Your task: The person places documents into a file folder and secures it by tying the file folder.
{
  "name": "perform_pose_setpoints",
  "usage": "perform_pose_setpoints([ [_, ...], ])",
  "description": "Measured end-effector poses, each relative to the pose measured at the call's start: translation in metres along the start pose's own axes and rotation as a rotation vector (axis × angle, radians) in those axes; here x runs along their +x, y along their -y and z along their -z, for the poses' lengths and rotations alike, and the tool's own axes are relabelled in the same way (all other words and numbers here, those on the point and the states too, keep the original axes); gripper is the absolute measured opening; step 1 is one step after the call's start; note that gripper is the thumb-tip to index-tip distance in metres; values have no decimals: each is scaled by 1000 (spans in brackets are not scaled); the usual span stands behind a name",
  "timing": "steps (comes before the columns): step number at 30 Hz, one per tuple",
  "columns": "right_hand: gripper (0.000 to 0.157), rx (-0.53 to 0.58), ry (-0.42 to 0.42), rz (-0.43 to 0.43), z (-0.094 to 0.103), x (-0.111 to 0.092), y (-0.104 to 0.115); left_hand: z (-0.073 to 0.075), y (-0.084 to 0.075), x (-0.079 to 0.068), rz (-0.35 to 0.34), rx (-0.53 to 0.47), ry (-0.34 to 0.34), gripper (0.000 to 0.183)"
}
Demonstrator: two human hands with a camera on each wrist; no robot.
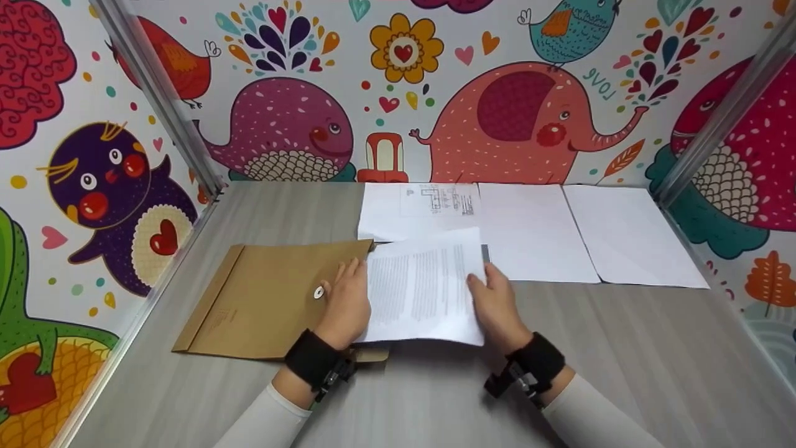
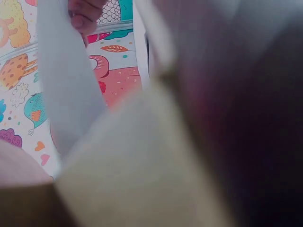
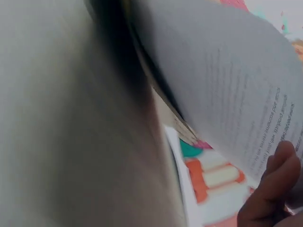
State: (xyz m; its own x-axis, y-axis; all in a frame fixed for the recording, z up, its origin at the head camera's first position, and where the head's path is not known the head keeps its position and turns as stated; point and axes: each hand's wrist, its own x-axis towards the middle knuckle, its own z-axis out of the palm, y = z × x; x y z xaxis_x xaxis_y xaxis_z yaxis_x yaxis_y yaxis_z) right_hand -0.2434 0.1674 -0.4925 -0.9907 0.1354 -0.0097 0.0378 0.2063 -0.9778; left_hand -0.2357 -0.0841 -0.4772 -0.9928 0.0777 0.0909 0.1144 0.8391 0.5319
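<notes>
The printed sheet (image 1: 423, 286) stood in front of the person, between the two hands, its lower edge lifted a little above the bench (image 1: 653, 354). The right hand (image 1: 499, 311) grasped it by the right edge, with the thumb on the printed face and the fingers behind. In the right wrist view the paper bowed, its lines of text running along the curve; whether more pages lay beneath could not be told.

The left hand (image 1: 345, 305) lay over the right side of a brown paper envelope (image 1: 267, 298), fingers near its white round button (image 1: 319, 292) and the side of the hand against the sheet's left edge. Its thumb was hidden, so whether it pinched anything could not be told.

The envelope lay flat to the left, slightly skewed. Behind the sheet, along the back of the bench, lay a page with a line drawing (image 1: 385, 211), then two white sheets (image 1: 535, 230) side by side to its right. A black band (image 1: 314, 358) circled the left wrist and another (image 1: 541, 361) the right.
</notes>
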Motion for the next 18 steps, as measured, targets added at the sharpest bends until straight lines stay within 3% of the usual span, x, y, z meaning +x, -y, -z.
perform_pose_setpoints([
  [5, 34, 51, 37, 68, -40, -10, -12, 3, 0, -2, -2, 31, -3, 52],
  [11, 29, 64, 58, 145, -81, -3, -11, 3, -1, 0, -4, 25, -18, 57],
  [14, 29, -6, 41, 168, -97, 1, -4, 2, -3, 1, -7, 19, -25, 56],
  [18, 44, -155, 111, 182, -111, 5, 4, 1, -5, 1, 6, 10, -25, 53],
])
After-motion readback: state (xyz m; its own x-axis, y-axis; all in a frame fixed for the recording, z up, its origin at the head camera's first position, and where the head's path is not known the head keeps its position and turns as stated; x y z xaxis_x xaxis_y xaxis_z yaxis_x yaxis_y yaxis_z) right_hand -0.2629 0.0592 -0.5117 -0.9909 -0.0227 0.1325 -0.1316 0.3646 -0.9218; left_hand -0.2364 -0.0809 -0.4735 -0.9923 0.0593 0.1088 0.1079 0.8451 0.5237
